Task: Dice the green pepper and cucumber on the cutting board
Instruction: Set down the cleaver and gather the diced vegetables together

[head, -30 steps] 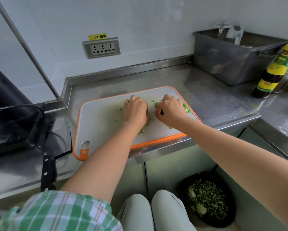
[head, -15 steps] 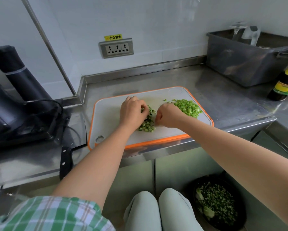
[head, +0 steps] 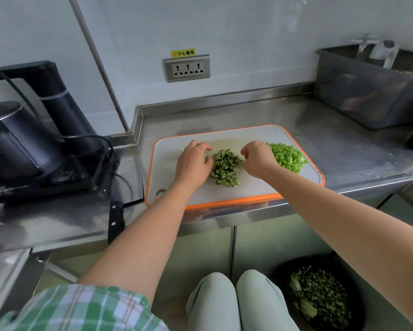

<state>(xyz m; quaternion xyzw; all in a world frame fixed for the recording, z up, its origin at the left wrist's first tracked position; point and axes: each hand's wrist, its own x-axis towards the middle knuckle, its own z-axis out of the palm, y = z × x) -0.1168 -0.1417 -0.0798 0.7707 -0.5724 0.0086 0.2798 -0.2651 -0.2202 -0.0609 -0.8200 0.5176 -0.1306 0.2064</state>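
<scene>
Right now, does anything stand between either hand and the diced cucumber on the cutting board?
Nothing visible. The left hand and right hand flank the dark green diced cucumber pile on the white, orange-rimmed cutting board. The light green diced pepper heap lies beyond the right hand; the black-handled knife lies off the board.

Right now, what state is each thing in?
cucumber, diced, one pile mid-board
green pepper, diced, piled at board's right
cutting board, flat on counter
knife, lying left of board, unheld
left hand, cupped at cucumber's left side
right hand, fingers curled at cucumber's right; grip unclear
socket, nothing plugged in
</scene>
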